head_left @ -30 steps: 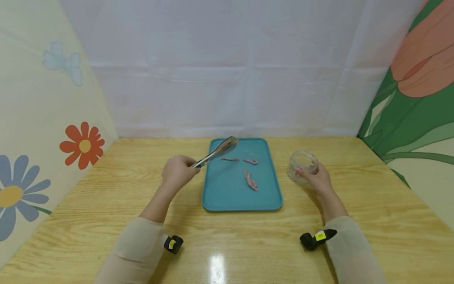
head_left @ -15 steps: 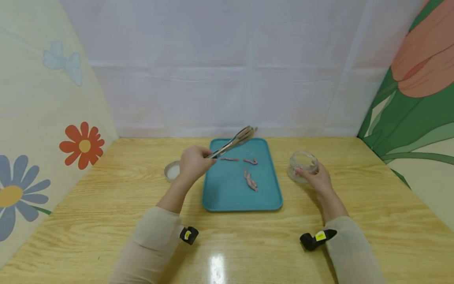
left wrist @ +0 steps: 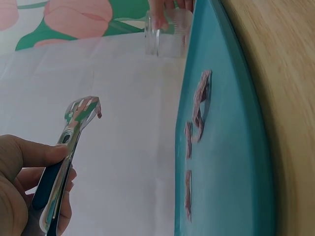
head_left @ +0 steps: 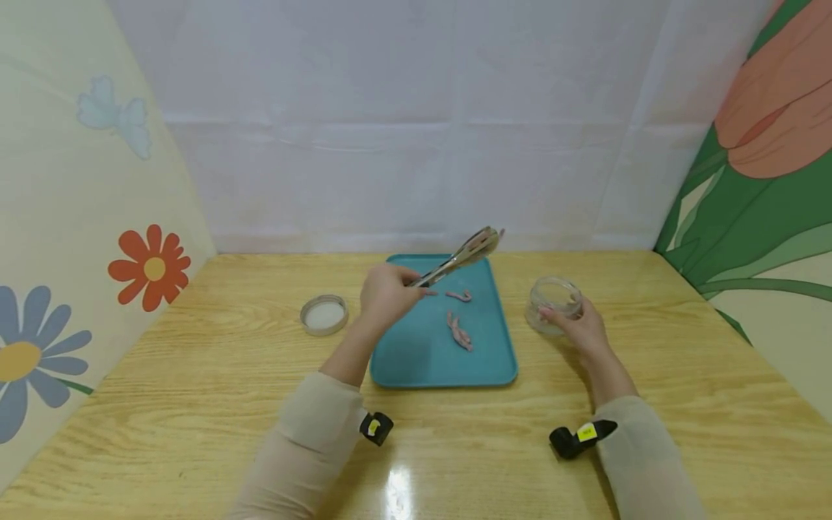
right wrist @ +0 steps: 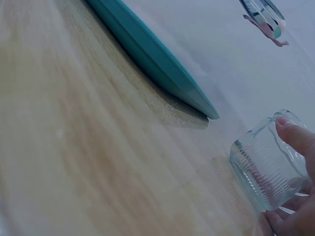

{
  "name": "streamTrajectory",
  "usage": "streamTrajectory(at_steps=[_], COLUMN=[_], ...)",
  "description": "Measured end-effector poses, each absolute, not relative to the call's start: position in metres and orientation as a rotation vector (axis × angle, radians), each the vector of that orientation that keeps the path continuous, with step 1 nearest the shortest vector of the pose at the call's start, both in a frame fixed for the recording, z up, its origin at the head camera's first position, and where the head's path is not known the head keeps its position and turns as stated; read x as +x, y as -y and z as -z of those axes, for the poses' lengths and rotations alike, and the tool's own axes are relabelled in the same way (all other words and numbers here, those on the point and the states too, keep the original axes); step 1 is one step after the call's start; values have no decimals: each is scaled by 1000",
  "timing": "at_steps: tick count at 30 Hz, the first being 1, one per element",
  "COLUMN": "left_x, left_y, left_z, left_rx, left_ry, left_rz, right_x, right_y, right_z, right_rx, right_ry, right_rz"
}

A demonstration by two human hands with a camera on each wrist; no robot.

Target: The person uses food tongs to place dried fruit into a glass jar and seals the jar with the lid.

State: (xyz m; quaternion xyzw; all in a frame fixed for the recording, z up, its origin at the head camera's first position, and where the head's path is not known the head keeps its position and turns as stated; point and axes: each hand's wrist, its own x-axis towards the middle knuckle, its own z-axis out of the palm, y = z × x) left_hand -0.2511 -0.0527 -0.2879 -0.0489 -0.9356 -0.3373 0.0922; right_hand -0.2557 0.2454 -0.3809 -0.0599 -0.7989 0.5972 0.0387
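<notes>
My left hand (head_left: 386,295) grips metal tongs (head_left: 458,260) above the far part of a blue tray (head_left: 416,365). From the tongs' tips hangs a thin pink strip of meat (right wrist: 281,43), plain in the right wrist view. On the tray lie a twisted meat piece (head_left: 458,332), a hooked strip (head_left: 463,296) and a strip (left wrist: 188,194) that my left hand partly covers in the head view. My right hand (head_left: 583,331) holds a clear glass jar (head_left: 544,318) on the table, right of the tray. Something pinkish shows through the jar's ribbed wall.
A round lid (head_left: 323,315) lies on the wooden table (head_left: 214,375), left of the tray. A white cloth backdrop (head_left: 416,130) stands behind the table, with flower-patterned panels at both sides.
My left hand has moved right across the tray with the tongs and their meat strip, uncovering the lid on the left. The right hand and jar have stayed in place.
</notes>
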Motion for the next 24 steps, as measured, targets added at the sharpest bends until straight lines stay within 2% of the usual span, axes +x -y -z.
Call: streamTrajectory(at_steps=[24], left_x=[-250], left_y=[1], left_z=[298], left_rx=[-300], left_ry=[2807], left_rz=[1004], right_x=[-259], right_y=[-246], right_z=[383], right_rx=[-214], right_ry=[2445], right_rz=[-1819])
